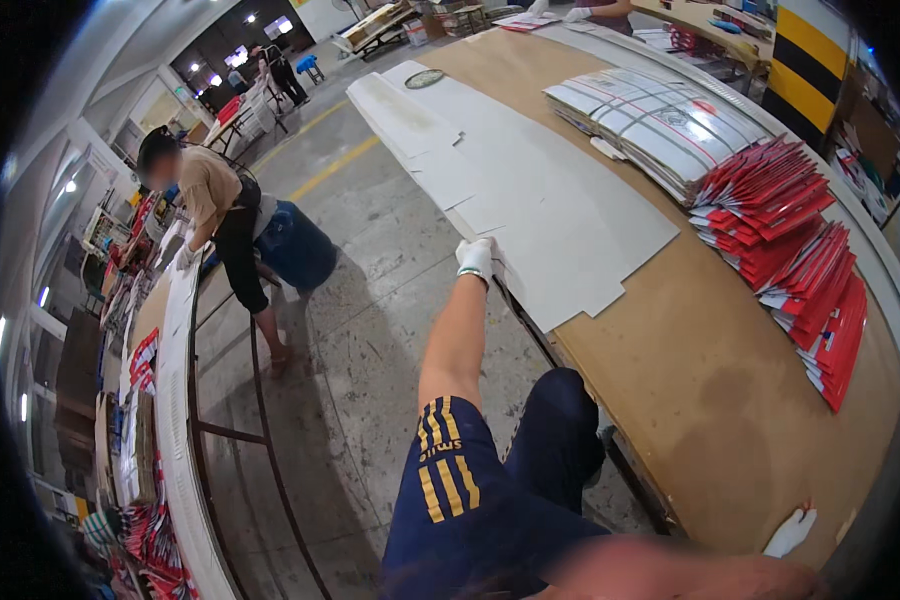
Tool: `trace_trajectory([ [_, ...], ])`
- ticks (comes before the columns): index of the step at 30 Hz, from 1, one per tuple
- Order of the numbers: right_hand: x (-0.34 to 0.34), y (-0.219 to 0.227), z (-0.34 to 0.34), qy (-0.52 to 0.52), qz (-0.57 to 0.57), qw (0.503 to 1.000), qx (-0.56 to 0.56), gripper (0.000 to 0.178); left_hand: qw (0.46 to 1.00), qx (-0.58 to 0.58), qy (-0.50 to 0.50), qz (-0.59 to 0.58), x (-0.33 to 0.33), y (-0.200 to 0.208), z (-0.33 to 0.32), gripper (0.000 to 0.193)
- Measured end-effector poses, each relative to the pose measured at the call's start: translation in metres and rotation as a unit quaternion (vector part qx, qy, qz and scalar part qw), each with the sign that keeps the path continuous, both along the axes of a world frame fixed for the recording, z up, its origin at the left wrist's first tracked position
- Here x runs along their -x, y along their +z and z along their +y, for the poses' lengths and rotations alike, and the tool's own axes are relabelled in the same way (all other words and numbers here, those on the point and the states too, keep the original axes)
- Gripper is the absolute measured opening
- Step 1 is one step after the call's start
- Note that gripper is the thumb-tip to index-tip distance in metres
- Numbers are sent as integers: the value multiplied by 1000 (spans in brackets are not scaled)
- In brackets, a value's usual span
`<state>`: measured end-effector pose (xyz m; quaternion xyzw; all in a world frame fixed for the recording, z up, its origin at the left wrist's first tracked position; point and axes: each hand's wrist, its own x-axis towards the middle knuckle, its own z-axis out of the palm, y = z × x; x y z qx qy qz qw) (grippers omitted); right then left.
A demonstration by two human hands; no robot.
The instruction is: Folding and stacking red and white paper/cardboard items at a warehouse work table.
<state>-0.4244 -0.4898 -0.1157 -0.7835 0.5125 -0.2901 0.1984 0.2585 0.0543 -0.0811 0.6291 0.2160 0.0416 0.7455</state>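
Observation:
A large flat pale grey cardboard sheet [540, 190] with notched edges lies along the brown table [690, 440] in front of me. At the sheet's left edge, my left hand [475, 258], in a white glove, is closed over the rim; its fingertips are partly hidden. My right hand [792, 530], also gloved, lies at the lower right by the near part of the table, fingers stretched out and nothing seen in them. Beyond it stand fanned stacks of red and white folded packages [780, 235]. Behind these is a pile of flat white printed sheets [660, 125].
To the left, a person [205, 190] leans over another long table [178, 360] with red packages. Beside that person stands a blue barrel [295, 245]. A yellow and black striped pillar [808, 70] rises at the right. Another person's gloved hands [577, 14] show at the far table end.

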Motion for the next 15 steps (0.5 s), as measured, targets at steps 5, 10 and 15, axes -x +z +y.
trace_trajectory([
  [5,-9,-7,1,-64,92,992,64,38,1000,-7,6,-23,-3,0,6,29],
  [10,-16,-4,10,-20,7,999,38,35,998,-49,-18,-35,22,-1,-4,27],
  [15,-85,8,61,99,-70,992,-16,29,996,-40,-66,-37,86,7,-13,29],
])
